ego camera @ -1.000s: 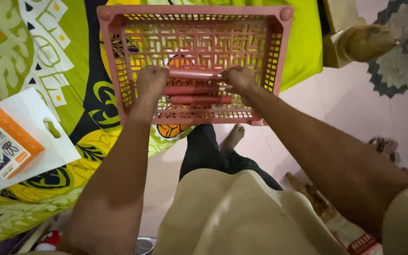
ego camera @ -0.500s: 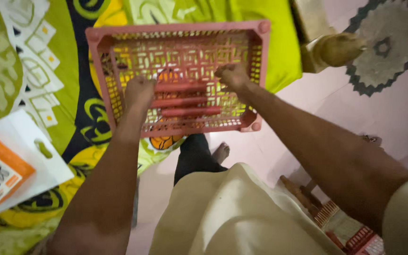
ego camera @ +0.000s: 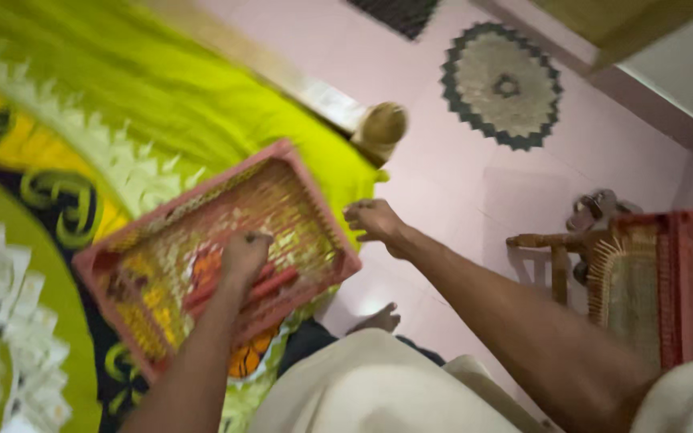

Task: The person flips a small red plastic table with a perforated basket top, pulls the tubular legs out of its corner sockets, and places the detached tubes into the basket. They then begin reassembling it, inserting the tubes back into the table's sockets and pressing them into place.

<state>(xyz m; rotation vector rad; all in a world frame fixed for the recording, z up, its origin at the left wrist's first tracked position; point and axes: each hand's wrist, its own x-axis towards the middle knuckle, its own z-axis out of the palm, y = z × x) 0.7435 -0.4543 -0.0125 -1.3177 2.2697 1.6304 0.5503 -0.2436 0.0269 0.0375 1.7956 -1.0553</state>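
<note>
Pink basket (ego camera: 202, 200) at centre left reads as moulded plastic, an open lattice with a dull sheen, the rim smoother than the mesh. Under it the bedspread (ego camera: 122, 96), upper left, is matt cloth, printed green and yellow, softly creased. Floor (ego camera: 459, 184) at centre right looks like smooth tile, pale pink, faintly glossy. Round mat (ego camera: 501, 84) near the top is coarse woven stuff, rough and matt. At right, the chair frame (ego camera: 559, 240) looks like wood, worn and dull; its seat (ego camera: 631, 297) is woven cane or cord. The garment (ego camera: 378, 385) at the bottom is plain matt cloth. All blurred.
</note>
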